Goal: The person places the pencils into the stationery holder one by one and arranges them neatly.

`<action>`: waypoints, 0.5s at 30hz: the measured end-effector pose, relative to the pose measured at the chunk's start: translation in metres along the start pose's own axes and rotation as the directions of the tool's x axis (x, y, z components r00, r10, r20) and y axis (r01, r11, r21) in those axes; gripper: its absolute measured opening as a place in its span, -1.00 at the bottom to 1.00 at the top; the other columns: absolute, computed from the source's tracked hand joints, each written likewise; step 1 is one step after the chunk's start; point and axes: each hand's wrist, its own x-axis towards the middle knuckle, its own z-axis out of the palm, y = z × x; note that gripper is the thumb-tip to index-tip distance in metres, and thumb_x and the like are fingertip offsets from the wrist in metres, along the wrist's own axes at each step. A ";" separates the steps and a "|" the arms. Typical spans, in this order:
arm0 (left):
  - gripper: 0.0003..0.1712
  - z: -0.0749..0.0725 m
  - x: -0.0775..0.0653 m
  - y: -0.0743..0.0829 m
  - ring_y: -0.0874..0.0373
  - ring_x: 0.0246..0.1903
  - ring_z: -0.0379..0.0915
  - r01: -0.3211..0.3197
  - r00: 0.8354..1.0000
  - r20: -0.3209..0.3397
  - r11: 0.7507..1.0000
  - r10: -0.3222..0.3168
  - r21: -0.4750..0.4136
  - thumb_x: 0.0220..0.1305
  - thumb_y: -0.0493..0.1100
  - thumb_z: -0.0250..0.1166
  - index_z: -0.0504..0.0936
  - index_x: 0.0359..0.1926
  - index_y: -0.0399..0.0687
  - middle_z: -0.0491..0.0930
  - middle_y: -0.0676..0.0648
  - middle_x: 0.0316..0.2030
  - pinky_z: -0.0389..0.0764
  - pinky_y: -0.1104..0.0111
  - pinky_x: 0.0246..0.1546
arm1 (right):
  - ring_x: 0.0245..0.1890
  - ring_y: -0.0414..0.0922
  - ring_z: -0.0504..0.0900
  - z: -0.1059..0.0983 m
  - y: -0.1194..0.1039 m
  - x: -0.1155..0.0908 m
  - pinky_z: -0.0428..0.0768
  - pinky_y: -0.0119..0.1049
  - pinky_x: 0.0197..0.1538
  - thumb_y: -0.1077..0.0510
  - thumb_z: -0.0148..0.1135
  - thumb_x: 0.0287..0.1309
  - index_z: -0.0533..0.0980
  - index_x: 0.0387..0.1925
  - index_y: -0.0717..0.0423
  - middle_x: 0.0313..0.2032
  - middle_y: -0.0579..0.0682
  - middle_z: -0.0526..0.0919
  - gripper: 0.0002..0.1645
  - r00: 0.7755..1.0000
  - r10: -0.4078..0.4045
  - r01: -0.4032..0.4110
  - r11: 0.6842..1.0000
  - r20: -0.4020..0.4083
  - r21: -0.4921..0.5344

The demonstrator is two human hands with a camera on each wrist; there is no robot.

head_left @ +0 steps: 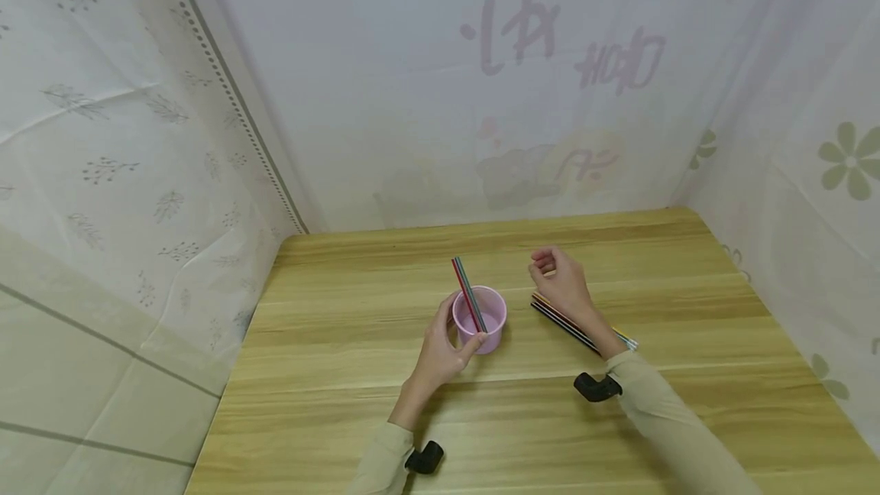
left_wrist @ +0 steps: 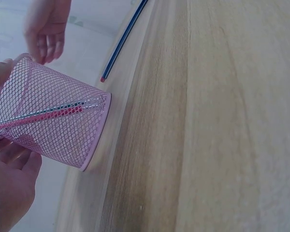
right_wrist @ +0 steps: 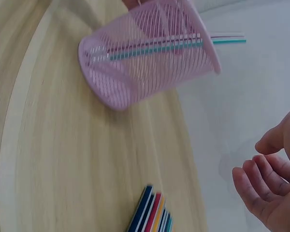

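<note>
A pink mesh pencil cup (head_left: 491,345) is in my left hand (head_left: 438,350), which grips its side with the thumb near the rim. Inside the cup lean a red pencil (head_left: 464,292) and a teal pencil (head_left: 471,292), their upper ends sticking out past the rim. To the right of the cup, my right hand (head_left: 565,285) hovers with loosely bent fingers and nothing between them. Under that hand and wrist lies a bundle of coloured pencils (right_wrist: 152,212), partly hidden by the forearm in the head view.
The wood-grain table (head_left: 330,357) reaches back to a printed cloth (head_left: 385,98) hanging behind it. Similar cloth hangs at the left and right sides. Each wrist carries a small black device (head_left: 596,388).
</note>
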 end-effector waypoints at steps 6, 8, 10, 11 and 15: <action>-0.04 -0.001 0.000 0.000 -0.07 0.30 0.44 -0.004 1.000 -0.002 1.000 0.004 -0.001 0.15 -0.20 0.53 0.22 0.48 -0.12 0.46 -0.19 0.30 0.48 0.19 0.41 | -0.27 0.01 0.67 -0.014 0.015 -0.001 0.63 -0.63 -0.31 0.34 0.23 0.24 0.53 -0.06 0.38 -0.25 0.23 0.68 -0.75 1.000 0.018 -0.018 0.999 0.014 -0.038; -0.05 -0.001 0.000 0.000 -0.08 0.30 0.45 -0.008 1.000 -0.004 1.000 0.008 0.000 0.15 -0.19 0.53 0.22 0.48 -0.13 0.46 -0.19 0.30 0.49 0.18 0.40 | -0.26 0.02 0.67 -0.018 0.021 -0.002 0.62 -0.61 -0.31 0.33 0.24 0.25 0.53 -0.05 0.39 -0.24 0.22 0.69 -0.74 0.999 0.028 -0.026 0.998 0.023 -0.062; -0.05 -0.001 0.000 0.000 -0.07 0.29 0.45 -0.010 1.000 -0.004 1.000 0.010 0.002 0.15 -0.19 0.53 0.23 0.48 -0.12 0.47 -0.19 0.29 0.50 0.18 0.39 | -0.25 0.02 0.67 -0.023 0.026 -0.003 0.61 -0.59 -0.30 0.31 0.23 0.25 0.52 -0.03 0.38 -0.23 0.22 0.68 -0.72 0.998 0.045 -0.042 0.995 0.039 -0.086; -0.05 -0.001 -0.001 0.000 -0.08 0.29 0.46 -0.013 1.000 -0.003 1.000 0.013 0.002 0.16 -0.19 0.52 0.22 0.48 -0.13 0.47 -0.19 0.29 0.51 0.17 0.39 | -0.24 0.03 0.68 -0.026 0.029 -0.004 0.60 -0.57 -0.30 0.31 0.23 0.26 0.52 -0.02 0.38 -0.23 0.22 0.68 -0.72 0.998 0.052 -0.048 0.994 0.047 -0.098; -0.05 -0.001 -0.001 0.001 -0.08 0.30 0.45 0.003 1.000 0.005 1.000 -0.003 0.003 0.16 -0.18 0.52 0.21 0.49 -0.13 0.46 -0.20 0.30 0.48 0.17 0.41 | -0.22 0.06 0.68 -0.037 0.037 -0.008 0.61 -0.52 -0.28 0.30 0.23 0.27 0.50 -0.01 0.37 -0.20 0.23 0.67 -0.71 0.994 0.077 -0.067 0.989 0.073 -0.135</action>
